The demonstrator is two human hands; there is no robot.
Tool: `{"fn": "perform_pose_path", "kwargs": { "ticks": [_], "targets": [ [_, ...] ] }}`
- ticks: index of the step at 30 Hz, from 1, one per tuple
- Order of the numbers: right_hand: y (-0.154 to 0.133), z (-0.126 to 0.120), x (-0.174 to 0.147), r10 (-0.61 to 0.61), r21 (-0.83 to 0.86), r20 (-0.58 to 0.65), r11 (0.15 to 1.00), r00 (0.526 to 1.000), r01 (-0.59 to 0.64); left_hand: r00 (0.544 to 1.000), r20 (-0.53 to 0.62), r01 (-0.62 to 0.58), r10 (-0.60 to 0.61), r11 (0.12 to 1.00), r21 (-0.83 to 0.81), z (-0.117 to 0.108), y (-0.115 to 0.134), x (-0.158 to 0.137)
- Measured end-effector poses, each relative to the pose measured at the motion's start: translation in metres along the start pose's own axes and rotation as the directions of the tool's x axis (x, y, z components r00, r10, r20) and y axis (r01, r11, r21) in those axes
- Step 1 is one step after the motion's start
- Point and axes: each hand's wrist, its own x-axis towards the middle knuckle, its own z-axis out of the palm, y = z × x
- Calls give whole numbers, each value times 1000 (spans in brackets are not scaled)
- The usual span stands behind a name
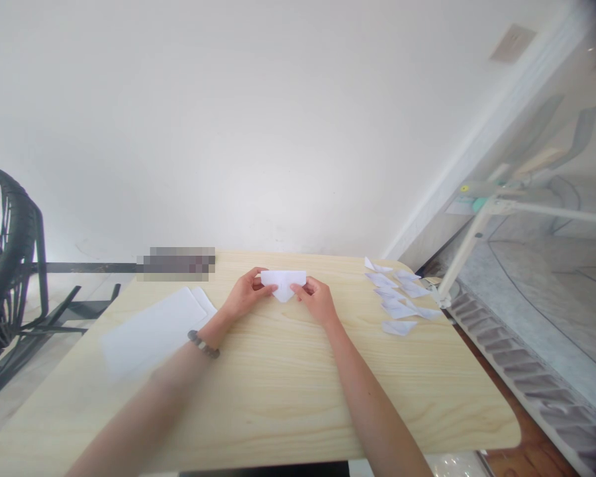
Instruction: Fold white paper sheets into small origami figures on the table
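Between my two hands is a folded sheet of white paper [285, 281], with a straight upper edge and a point at the bottom. My left hand [251, 291] pinches its left side, thumb on the front face. On the right side, my right hand [318, 297] grips it the same way, thumb in front and fingers behind. A dark beaded bracelet [203, 344] circles my left wrist. Over to the right lie several small folded white paper pieces [400, 327], looking like paper planes. Flat white paper sheets [153, 331] lie left of my left forearm, which partly covers them.
The pale wooden table [278, 391] stands against a white wall [278, 132]. A dark woven chair [10, 252] is at the left. To the right is a white metal frame [467, 255]. A blurred-out patch [179, 264] covers something at the table's back left.
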Motion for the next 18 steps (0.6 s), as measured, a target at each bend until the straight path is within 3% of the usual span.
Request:
{"fn": "perform_pose_path", "kwargs": {
  "ticks": [8, 18],
  "targets": [
    [5, -1, 1, -16, -47, 7, 999, 1000, 16, 1000, 11, -16, 16, 999, -47, -2, -3, 3],
    [2, -1, 0, -46, -4, -33, 999, 998, 45, 999, 47, -5, 1, 995, 97, 3, -2, -1]
  ]
}}
